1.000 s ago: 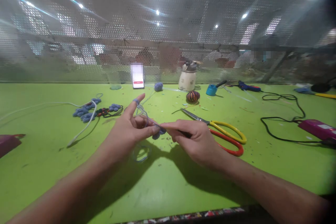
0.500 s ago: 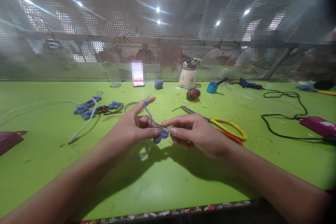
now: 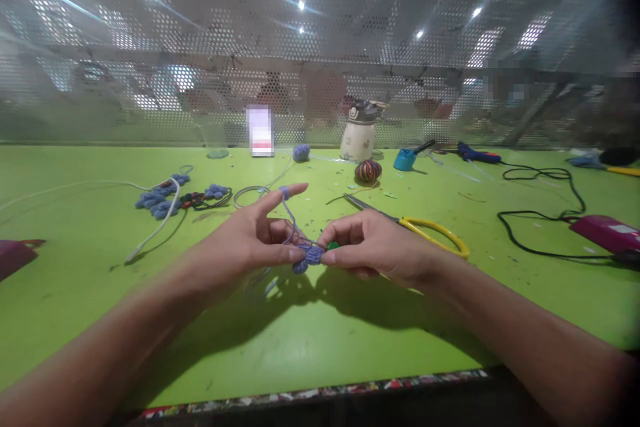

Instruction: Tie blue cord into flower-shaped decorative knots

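Between my thumb and fingers, my left hand (image 3: 255,240) pinches a small purple-blue crochet piece (image 3: 311,253). Purple yarn (image 3: 291,215) is wrapped round its raised index finger and runs down to the piece. Facing it, my right hand (image 3: 367,243) is closed on a crochet hook (image 3: 333,247), of which a green part shows between the fingers. Its thumb and fingertips meet the right edge of the piece, and the hook's tip is hard to make out. Loose yarn hangs under my left hand. Scissors (image 3: 435,230) with yellow handles lie behind my right hand.
Finished purple crochet flowers (image 3: 157,201) and a white cable (image 3: 173,203) lie left. Behind are a purple yarn ball (image 3: 301,153), a phone (image 3: 261,132), a multicoloured yarn ball (image 3: 368,173), a bottle (image 3: 358,137) and a blue pot (image 3: 404,160). A glue gun (image 3: 477,154) lies right.
My right hand has turned, so a green part of the hook now shows and its fingers are more curled. The crochet piece is tilted differently. The view has shifted slightly.
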Motion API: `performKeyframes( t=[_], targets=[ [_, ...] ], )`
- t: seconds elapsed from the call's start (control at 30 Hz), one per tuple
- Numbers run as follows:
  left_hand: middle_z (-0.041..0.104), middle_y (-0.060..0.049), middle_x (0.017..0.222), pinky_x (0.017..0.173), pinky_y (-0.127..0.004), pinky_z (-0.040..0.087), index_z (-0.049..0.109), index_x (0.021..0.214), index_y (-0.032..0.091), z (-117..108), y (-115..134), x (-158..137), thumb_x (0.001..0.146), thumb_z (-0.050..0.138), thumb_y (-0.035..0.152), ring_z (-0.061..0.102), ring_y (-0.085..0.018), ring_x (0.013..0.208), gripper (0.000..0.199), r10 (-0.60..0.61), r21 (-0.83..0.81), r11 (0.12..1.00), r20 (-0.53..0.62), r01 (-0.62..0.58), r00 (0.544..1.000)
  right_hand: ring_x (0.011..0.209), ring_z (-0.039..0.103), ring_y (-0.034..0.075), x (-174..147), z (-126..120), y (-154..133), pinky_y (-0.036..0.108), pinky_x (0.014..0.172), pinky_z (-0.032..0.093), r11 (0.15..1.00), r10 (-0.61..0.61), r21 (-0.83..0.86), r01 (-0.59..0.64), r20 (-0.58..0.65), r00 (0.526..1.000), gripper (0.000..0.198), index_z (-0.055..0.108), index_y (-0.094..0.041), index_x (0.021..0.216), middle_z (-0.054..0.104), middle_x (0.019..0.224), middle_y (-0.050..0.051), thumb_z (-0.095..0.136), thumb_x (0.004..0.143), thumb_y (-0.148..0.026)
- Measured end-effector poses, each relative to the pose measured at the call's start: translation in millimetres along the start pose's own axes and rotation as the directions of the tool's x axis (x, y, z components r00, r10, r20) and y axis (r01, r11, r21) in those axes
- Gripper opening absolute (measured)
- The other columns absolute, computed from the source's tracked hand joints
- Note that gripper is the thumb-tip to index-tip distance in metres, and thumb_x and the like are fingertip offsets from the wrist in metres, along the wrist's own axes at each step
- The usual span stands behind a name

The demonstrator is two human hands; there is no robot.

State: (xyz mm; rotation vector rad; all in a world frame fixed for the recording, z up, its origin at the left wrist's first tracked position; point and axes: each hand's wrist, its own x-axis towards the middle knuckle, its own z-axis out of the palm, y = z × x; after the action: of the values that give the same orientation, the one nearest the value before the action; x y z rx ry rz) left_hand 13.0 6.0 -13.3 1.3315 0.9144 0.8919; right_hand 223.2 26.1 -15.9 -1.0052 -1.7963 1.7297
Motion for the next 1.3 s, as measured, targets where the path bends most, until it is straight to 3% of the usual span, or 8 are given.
performKeyframes(
  t=[0.27,0.53,0.8,1.07,1.3],
  targets=[
    [0.068,0.0,0.081,0.072,-0.03,0.042,0.033,0.149,0.03,-1.8,-4.4,0.4,0.073,0.073,0.007,0.062,-0.017,0.077,0.089,-0.046,-0.034,0.998,0.1,0.05,0.994,0.04,0.039,0.003,0.6,-3.5,-3.3,0.018,0.038,0.028,0.999,-0.012,0.035,0.009,0.084,0.996,0.013,0.063,-0.014,0.071,0.052,0.047,-0.008,0.075,0.069,-0.019],
    [0.068,-0.004,0.092,0.074,-0.032,0.043,0.042,0.143,0.028,1.7,-9.5,0.8,0.073,0.072,0.009,0.062,-0.019,0.086,0.078,-0.059,-0.099,0.992,0.173,0.077,0.983,0.04,0.039,0.003,-1.1,-4.3,-4.0,0.018,0.04,0.03,0.999,-0.015,0.038,0.011,0.107,0.994,0.006,0.065,-0.013,0.072,0.052,0.049,-0.008,0.07,0.072,-0.016],
    [0.068,-0.002,0.086,0.074,-0.028,0.044,0.049,0.138,0.027,2.8,-9.1,1.9,0.071,0.075,0.007,0.062,-0.016,0.081,0.075,-0.035,-0.155,0.987,0.067,0.045,0.997,0.04,0.039,0.003,0.7,-3.4,-2.5,0.017,0.038,0.029,0.998,-0.005,0.07,0.003,0.031,0.999,0.007,0.065,-0.013,0.074,0.053,0.051,-0.007,0.071,0.071,-0.016],
    [0.069,-0.003,0.088,0.077,-0.029,0.044,0.048,0.138,0.024,-0.4,-11.8,5.9,0.073,0.073,0.008,0.062,-0.016,0.084,0.072,-0.059,-0.091,0.994,0.086,0.067,0.995,0.043,0.042,0.004,2.9,-1.9,1.3,0.016,0.038,0.031,0.995,0.027,0.094,-0.029,0.024,0.999,0.011,0.065,-0.013,0.075,0.055,0.053,-0.005,0.072,0.072,-0.021],
    [0.069,-0.004,0.091,0.076,-0.028,0.042,0.047,0.14,0.021,2.8,-12.6,5.5,0.072,0.073,0.007,0.061,-0.016,0.085,0.074,-0.091,-0.098,0.99,0.121,0.103,0.988,0.038,0.038,0.003,3.1,2.5,-3.5,0.016,0.037,0.029,0.999,0.043,0.004,-0.043,0.004,0.999,0.006,0.062,-0.014,0.069,0.049,0.046,-0.008,0.065,0.072,-0.011]
  ],
)
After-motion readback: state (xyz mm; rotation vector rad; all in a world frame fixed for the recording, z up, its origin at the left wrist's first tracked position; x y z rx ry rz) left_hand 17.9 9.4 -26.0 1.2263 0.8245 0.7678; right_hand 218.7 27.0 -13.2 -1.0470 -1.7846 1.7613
